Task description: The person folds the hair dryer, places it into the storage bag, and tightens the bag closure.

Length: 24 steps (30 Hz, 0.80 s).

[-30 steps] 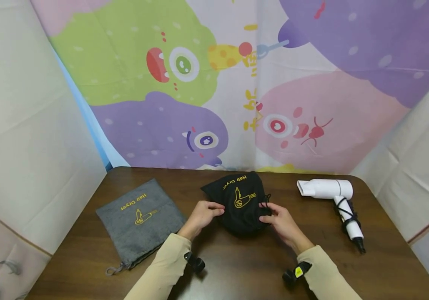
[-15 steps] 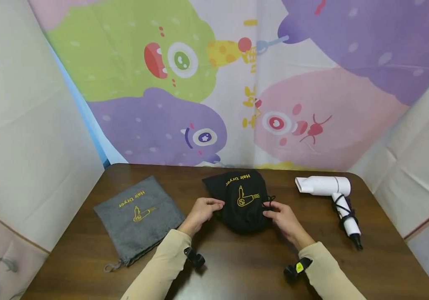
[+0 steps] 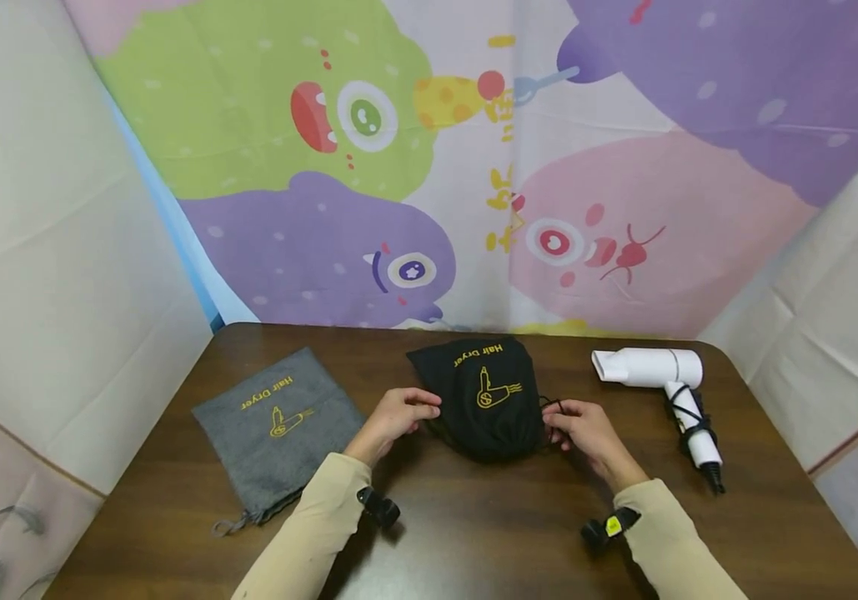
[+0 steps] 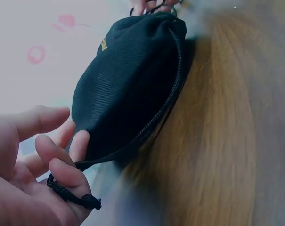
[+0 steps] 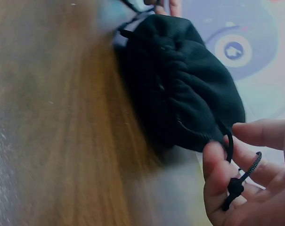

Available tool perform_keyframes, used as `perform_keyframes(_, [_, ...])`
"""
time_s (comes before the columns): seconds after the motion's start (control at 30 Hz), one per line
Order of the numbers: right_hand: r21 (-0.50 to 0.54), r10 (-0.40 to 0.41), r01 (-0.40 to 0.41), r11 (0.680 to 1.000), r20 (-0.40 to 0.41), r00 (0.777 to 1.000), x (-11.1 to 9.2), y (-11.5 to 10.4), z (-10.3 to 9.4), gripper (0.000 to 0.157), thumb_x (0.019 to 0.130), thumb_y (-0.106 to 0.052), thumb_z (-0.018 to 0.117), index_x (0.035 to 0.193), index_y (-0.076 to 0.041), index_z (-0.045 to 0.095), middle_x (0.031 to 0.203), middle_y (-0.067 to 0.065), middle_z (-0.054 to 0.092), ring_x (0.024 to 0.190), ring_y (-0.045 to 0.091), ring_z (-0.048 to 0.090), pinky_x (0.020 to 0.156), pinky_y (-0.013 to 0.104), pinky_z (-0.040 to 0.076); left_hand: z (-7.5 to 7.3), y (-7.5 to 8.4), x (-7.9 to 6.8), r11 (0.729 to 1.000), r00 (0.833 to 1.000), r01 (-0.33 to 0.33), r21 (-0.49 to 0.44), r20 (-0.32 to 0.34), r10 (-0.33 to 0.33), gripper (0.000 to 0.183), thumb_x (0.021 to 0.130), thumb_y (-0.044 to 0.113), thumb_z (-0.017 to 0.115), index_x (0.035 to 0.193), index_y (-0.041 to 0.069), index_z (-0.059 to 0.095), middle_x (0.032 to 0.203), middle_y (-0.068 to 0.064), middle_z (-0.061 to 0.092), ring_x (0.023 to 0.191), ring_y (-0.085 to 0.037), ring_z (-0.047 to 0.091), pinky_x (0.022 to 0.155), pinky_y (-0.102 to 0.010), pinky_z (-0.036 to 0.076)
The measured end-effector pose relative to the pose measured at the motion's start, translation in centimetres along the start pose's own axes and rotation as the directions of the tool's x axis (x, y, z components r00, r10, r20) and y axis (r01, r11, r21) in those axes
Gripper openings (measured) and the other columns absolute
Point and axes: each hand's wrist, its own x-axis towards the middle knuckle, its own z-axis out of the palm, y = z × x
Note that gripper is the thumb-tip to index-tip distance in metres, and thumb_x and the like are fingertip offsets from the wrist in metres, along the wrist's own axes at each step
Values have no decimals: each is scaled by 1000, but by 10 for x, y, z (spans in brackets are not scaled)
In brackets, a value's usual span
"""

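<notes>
A black drawstring bag (image 3: 484, 412) with yellow "Hair Dryer" lettering lies on the table, bulging, its contents hidden. Its near end is bunched into folds, as the right wrist view shows. My left hand (image 3: 391, 417), at the bag's left, has its lower fingers curled round a knotted black drawstring (image 4: 64, 192); its thumb and index finger stand apart. At the other side, my right hand (image 3: 586, 429) holds the opposite drawstring (image 5: 235, 187), which loops between its fingers. Both cords run from the bag's gathered mouth.
A flat grey drawstring bag (image 3: 278, 433) with the same print lies at left, close to my left forearm. To the right rests a white hair dryer (image 3: 646, 368), its black cord wrapped round the handle. A cartoon-printed curtain (image 3: 368, 208) hangs behind the wooden table (image 3: 474, 533).
My hands have moved apart, the right one further right and the left slightly left. Both have come off the bag's sides, and the near end looks more gathered.
</notes>
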Motion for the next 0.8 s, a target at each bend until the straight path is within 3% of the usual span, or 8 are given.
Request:
perform_keyframes(0.17, [85,39,-42,996,32,999,-1,3,-19,27,97,-13,56,111,10,59,73,-2,63,59,7,57,52,20,44,-6,1,-1,1000,1000,-2,6,9,1,22,84,9,71,104,0,72,76,5,63,51,-9,41,54,-24,36])
perform_keyframes(0.37, [128,79,-76,989,-17,997,-4,6,-43,35,100,-19,51,121,9,54,71,-7,62,59,5,58,52,18,44,-19,3,-3,1000,1000,-7,4,19,7,26,87,8,67,110,-4,68,79,5,64,52,-8,42,53,-22,37])
perform_keyframes(0.53, [139,67,-59,988,-52,996,-9,7,-56,33,98,-12,55,121,11,52,72,-7,64,59,4,59,53,18,46,-34,5,-4,1000,1000,15,11,-11,-15,28,88,8,66,113,-5,67,82,4,65,55,-7,44,57,-22,40])
perform_keyframes(0.7, [80,26,-18,997,-93,995,-10,10,-60,40,97,-6,54,128,17,46,80,-4,66,65,3,63,59,19,53,-44,6,-4,999,998,36,-9,-59,-36,27,89,8,66,113,-4,67,82,4,64,60,-7,50,62,-24,46])
perform_keyframes(0.8, [-48,-27,22,999,-107,994,-8,12,-57,42,97,-9,55,130,16,48,91,4,70,76,3,65,70,22,55,-45,5,-3,998,996,38,-46,-83,-41,25,91,8,65,112,-4,67,85,-1,66,66,-10,60,68,-27,52])
